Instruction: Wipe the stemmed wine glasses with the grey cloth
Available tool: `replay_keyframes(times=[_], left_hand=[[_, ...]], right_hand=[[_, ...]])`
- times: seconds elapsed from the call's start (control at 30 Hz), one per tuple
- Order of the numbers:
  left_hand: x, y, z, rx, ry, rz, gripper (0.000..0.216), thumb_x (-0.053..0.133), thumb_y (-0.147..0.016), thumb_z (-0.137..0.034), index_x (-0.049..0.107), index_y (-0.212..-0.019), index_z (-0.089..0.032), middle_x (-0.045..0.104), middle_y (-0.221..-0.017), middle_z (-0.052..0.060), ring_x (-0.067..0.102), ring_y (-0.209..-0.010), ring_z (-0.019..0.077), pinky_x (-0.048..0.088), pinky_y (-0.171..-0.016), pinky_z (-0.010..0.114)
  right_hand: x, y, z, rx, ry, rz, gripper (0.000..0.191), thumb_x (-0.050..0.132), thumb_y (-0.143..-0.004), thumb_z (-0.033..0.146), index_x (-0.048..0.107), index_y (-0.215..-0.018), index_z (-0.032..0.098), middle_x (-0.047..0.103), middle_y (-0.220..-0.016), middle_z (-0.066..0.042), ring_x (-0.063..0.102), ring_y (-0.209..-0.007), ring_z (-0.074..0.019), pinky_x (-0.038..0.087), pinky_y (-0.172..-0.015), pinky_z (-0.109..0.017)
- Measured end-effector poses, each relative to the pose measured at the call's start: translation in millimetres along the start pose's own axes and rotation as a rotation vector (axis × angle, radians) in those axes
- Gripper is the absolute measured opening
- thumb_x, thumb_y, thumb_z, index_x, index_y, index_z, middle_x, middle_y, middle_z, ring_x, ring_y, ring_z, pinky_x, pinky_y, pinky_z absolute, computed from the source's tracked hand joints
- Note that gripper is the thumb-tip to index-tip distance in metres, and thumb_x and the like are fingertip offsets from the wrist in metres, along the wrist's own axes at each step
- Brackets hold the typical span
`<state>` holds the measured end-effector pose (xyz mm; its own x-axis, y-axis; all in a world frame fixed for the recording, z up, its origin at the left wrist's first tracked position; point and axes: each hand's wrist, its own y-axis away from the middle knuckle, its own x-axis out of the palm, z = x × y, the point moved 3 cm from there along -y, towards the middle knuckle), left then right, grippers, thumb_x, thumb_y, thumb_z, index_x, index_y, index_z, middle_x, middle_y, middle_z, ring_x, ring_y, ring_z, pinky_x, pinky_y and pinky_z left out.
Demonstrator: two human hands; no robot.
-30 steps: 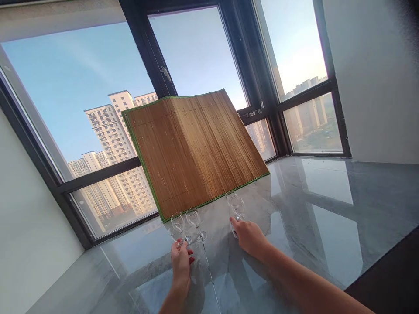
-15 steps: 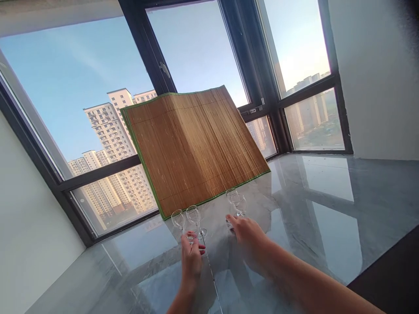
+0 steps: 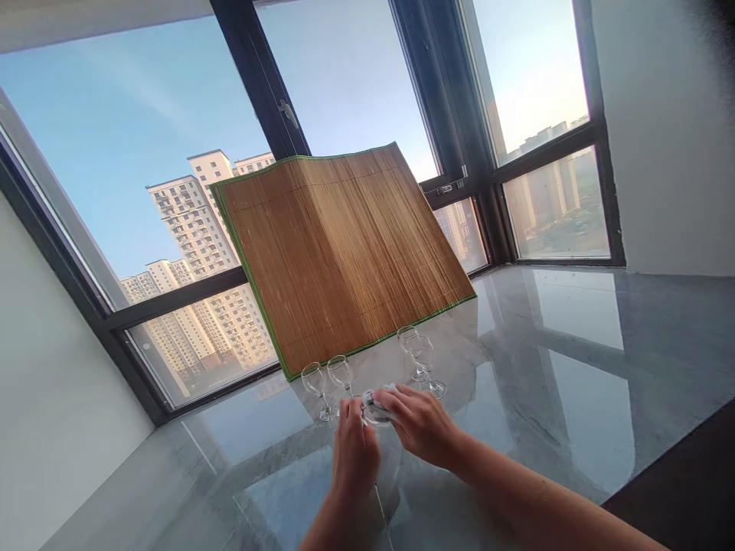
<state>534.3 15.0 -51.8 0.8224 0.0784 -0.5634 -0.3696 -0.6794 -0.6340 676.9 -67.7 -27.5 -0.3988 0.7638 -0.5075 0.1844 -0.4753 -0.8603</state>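
Clear, round-edged glass piece (image 3: pixel 376 418): gripped by left hand (image 3: pixel 354 445) and right hand (image 3: pixel 423 422) | clear stemmed glasses (image 3: pixel 421 352): arranged beyond

Passable over surface (image 3: pixel 563 405) rightward of right glasses (image 3: pixel 423 352); narrower between these and left glasses (image 3: pixel 340 373), crowded in front by left hand (image 3: pixel 356 448) and right hand (image 3: pixel 426 425), blocked behind by mat (image 3: pixel 347 260).

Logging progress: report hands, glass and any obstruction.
Left hand holding one glass, right hand on something whitish against it. Glass partly hidden. Two stemmed glasses beyond left hand, two more beyond right.
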Motion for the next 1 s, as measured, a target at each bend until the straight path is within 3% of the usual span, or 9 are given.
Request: replay_keyframes(times=[0.17, 0.4, 0.7, 0.87, 1.0], left_hand=[[-10.5, 0.2, -0.4, -0.077, -0.013, -0.068, 0.027, 0.04, -0.081, -0.011, 0.053, -0.103, -0.021, 0.056, -0.104, 0.007, 0.053, -0.099, 0.0222, 0.043, -0.088, 0.036], [-9.6, 2.0, -0.7, -0.098, -0.057, -0.106, 0.029, 0.039, -0.088, -0.017, 0.05, -0.115, -0.02, 0.053, -0.113, 0.011, 0.051, -0.108, 0.0254, 0.041, -0.095, 0.042], [-8.5, 3.6, -8.1, 0.035, -0.252, -0.187, 0.032, 0.037, -0.09, -0.019, 0.046, -0.12, -0.013, 0.047, -0.111, 0.017, 0.048, -0.106, 0.0305, 0.041, -0.092, 0.048], [-4.4, 7.6, -8.3, 0.092, -0.252, -0.184, 0.03, 0.038, -0.091, -0.018, 0.044, -0.12, -0.014, 0.045, -0.113, 0.015, 0.048, -0.107, 0.0295, 0.043, -0.09, 0.049], [-1.5, 9.2, -6.4, 0.082, -0.22, -0.119, 0.029, 0.037, -0.089, -0.012, 0.044, -0.117, -0.017, 0.046, -0.112, 0.013, 0.05, -0.105, 0.0266, 0.045, -0.09, 0.046]], right_hand=[[1.3, 3.2, -21.7, 0.259, -0.117, -0.128, 0.041, 0.051, -0.082, 0.007, 0.049, -0.12, 0.023, 0.071, -0.107, -0.008, 0.068, -0.09, -0.0189, 0.051, -0.076, -0.027], [5.1, 1.8, -19.8, 0.377, -0.399, -0.103, 0.041, 0.054, -0.086, 0.015, 0.044, -0.124, 0.024, 0.073, -0.103, -0.004, 0.069, -0.092, -0.0177, 0.051, -0.079, -0.028], [5.2, 1.0, -19.3, 0.468, -0.448, -0.194, 0.031, 0.055, -0.085, 0.017, 0.048, -0.114, 0.025, 0.071, -0.101, -0.003, 0.068, -0.087, -0.018, 0.049, -0.078, -0.03], [17.5, -2.9, -14.5, 0.563, -0.766, -0.066, 0.048, 0.056, -0.079, 0.013, 0.042, -0.124, 0.022, 0.068, -0.077, 0.002, 0.061, -0.065, -0.0134, 0.046, -0.063, -0.025], [20.0, -3.4, -13.6, 0.662, -1.006, 0.047, 0.055, 0.058, -0.077, 0.016, 0.041, -0.129, 0.02, 0.066, -0.082, 0.0, 0.057, -0.064, -0.0113, 0.042, -0.058, -0.022]])
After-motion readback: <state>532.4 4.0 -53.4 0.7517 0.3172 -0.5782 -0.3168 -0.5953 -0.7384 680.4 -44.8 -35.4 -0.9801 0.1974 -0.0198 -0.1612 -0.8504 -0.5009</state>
